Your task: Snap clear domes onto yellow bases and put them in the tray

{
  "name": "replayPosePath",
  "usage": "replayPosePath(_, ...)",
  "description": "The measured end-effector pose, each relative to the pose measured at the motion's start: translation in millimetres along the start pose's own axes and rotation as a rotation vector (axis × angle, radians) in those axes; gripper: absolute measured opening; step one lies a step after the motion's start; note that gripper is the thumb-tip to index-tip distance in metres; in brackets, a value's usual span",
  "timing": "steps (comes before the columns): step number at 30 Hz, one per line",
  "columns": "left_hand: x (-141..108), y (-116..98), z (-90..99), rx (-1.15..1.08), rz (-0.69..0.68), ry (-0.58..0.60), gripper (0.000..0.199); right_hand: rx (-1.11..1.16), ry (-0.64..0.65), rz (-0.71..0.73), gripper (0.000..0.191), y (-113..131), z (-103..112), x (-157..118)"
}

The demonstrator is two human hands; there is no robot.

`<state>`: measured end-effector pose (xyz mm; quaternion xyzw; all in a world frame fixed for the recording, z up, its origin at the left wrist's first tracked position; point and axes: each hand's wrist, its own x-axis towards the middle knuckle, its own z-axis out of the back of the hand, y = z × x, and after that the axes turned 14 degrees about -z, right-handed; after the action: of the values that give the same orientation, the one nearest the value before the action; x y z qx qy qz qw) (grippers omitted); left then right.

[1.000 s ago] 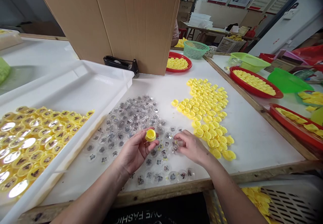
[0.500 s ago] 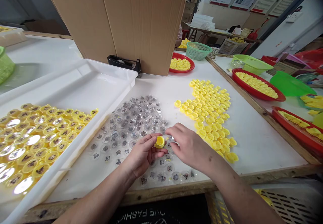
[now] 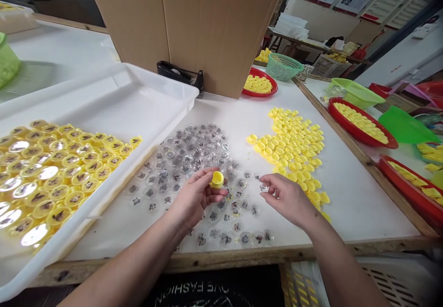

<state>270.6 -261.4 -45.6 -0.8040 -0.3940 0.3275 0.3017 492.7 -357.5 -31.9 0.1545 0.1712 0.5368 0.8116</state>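
Note:
A round yellow cup [image 3: 216, 179] is pinched between the thumb and fingers of my left hand [image 3: 194, 196], its hollow side facing me. To its right, my right hand [image 3: 285, 198] holds a small clear piece [image 3: 264, 188] at its fingertips, apart from the cup. Clear discs with dark printed figures [image 3: 194, 150] lie spread on the white table under and around my left hand. Yellow cups [image 3: 297, 141] form a loose heap beyond my right hand. In the white tray [image 3: 162, 90] at the left, rows of yellow cups with printed faces [image 3: 74, 159] stand close together.
A tall cardboard box [image 3: 207, 30] and a black tape dispenser [image 3: 180, 75] stand behind the tray. Red plates of yellow pieces [image 3: 362, 121] and green baskets [image 3: 284, 66] are at the back and right. A wooden strip [image 3: 356, 152] edges the table.
My right hand has moved right, away from the yellow cup, with the small clear piece at its fingertips. My left hand still holds the cup. The whole view has shifted slightly.

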Motion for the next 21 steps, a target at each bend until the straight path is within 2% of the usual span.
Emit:
replayPosePath(3,2.8,-3.9,3.1,0.006,-0.09,-0.067,0.024,-0.021,0.025,-0.042,0.022,-26.8,-16.2,-6.2)
replayPosePath(5,3.8,-4.4,4.7,0.009,-0.107,-0.092,0.022,-0.024,-0.025,0.005,0.024,-28.3,-22.9,-9.3)
replayPosePath(8,4.3,-3.1,5.8,0.029,-0.101,-0.09,0.022,-0.025,-0.06,0.118,0.018,-14.2,-27.5,-7.6)
replayPosePath(11,4.8,-1.8,6.4,0.047,-0.097,-0.081,0.022,-0.064,0.003,0.21,0.015,1.1,-31.0,-0.7)
replayPosePath(18,6.9,-2.8,6.0,0.059,-0.101,-0.077,0.021,-0.055,0.035,0.243,0.016,15.9,-33.9,3.1)
replayPosePath(21,7.3,-2.8,5.9,0.06,-0.11,-0.077,0.02,0.013,0.077,0.326,0.018,28.7,-35.0,2.6)
